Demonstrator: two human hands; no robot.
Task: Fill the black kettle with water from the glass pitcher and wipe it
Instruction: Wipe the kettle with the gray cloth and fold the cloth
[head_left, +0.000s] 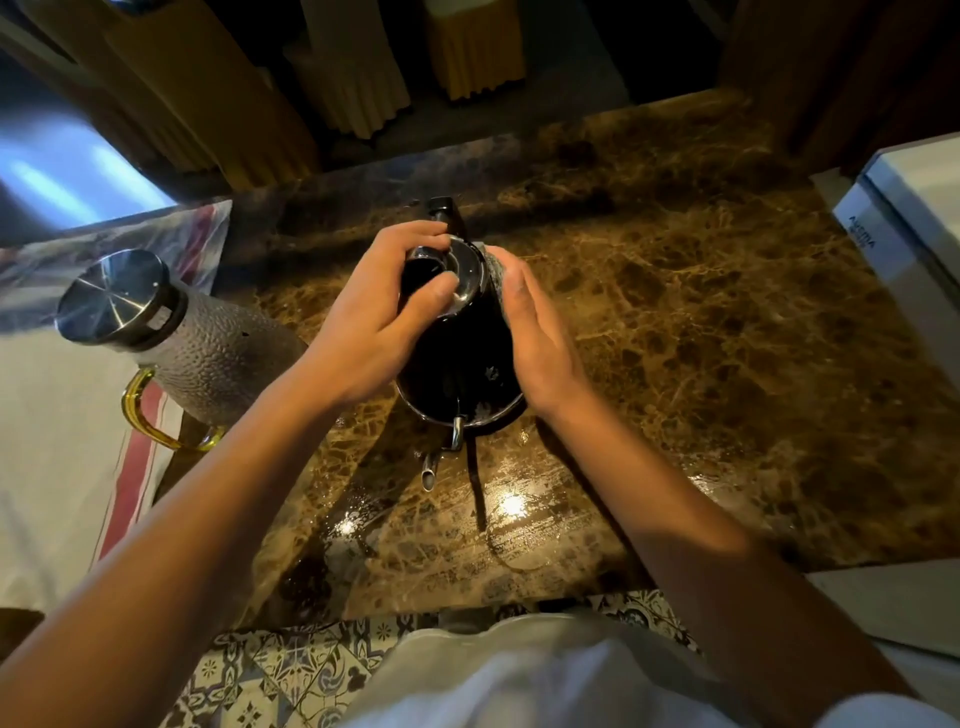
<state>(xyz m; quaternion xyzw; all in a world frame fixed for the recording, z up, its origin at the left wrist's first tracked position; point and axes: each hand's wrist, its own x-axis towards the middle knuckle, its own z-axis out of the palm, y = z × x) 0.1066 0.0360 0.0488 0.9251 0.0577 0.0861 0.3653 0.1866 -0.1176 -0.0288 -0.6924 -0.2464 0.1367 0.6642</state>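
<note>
Left hand (387, 317) grips the black kettle (457, 358) top; right hand (524, 322) presses its side flat — cloth beneath barely visible.

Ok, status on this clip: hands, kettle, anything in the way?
Left hand grips the kettle lid. Right hand presses a cloth flat against the black kettle. Glass pitcher stands capped at left, clear of the work.

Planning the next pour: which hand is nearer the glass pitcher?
Left. The left hand grips the kettle lid beside the pitcher; the right hand is on the kettle's far side.
</note>
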